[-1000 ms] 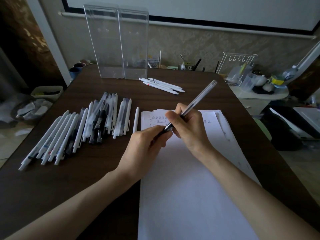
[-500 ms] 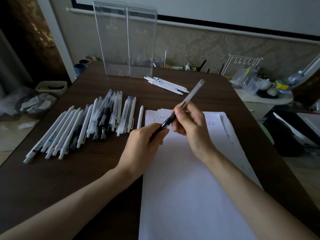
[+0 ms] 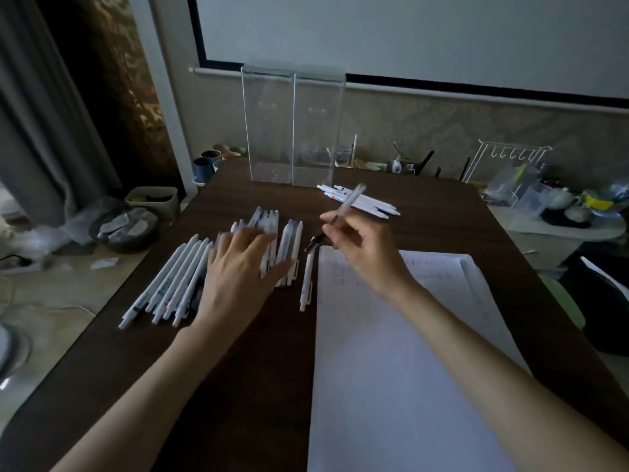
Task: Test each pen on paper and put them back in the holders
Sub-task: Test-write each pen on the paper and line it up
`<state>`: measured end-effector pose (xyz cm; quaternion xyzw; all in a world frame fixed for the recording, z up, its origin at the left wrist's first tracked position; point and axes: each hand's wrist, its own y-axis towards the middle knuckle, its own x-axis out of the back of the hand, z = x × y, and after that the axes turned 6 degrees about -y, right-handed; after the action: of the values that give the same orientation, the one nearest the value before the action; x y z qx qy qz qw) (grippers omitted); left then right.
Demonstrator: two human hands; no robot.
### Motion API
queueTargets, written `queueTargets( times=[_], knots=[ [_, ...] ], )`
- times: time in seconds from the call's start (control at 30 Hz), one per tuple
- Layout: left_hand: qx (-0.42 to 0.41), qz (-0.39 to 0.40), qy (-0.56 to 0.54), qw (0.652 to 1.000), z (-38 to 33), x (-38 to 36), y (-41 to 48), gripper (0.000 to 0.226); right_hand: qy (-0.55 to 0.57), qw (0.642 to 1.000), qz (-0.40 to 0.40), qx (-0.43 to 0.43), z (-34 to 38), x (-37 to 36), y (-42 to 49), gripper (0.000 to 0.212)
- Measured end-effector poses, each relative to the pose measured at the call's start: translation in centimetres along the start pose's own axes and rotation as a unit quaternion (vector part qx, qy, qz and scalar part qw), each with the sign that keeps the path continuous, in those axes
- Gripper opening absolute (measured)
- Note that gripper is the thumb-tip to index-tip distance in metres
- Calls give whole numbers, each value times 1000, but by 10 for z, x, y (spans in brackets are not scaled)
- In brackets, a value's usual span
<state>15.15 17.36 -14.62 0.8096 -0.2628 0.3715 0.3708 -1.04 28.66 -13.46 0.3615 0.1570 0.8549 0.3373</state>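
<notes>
My right hand (image 3: 364,247) grips a clear-barrelled pen (image 3: 347,203) with a dark tip, lifted above the top left corner of the white paper (image 3: 401,362). My left hand (image 3: 238,267) is spread flat, fingers apart, over the row of white pens (image 3: 177,281) lying on the dark table (image 3: 258,386). One white pen (image 3: 307,282) lies alone beside the paper's left edge. A few more white pens (image 3: 366,201) lie near the two tall clear holders (image 3: 294,124) at the table's back. The holders look empty.
Small cups (image 3: 203,166) stand off the table's back left corner. A white wire rack (image 3: 507,165) and clutter sit at the back right. Bins and bags lie on the floor at the left. A low white side table (image 3: 551,229) stands at the right.
My left hand let go of the pen tip and moved left over the row of pens. My right hand lifted the clear pen up and away from the paper. The view tilted upward.
</notes>
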Motion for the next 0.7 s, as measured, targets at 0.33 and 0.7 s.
queueTargets(
  times=[0.33,0.7],
  knots=[
    [-102,52,-39,993,7,-12,-8,43,-294,948,48,109,-35,-13,5,41],
    [-198,151,8,968,3,-29,-11,57,-435,885,45,-156,-99,27,66,25]
  ],
)
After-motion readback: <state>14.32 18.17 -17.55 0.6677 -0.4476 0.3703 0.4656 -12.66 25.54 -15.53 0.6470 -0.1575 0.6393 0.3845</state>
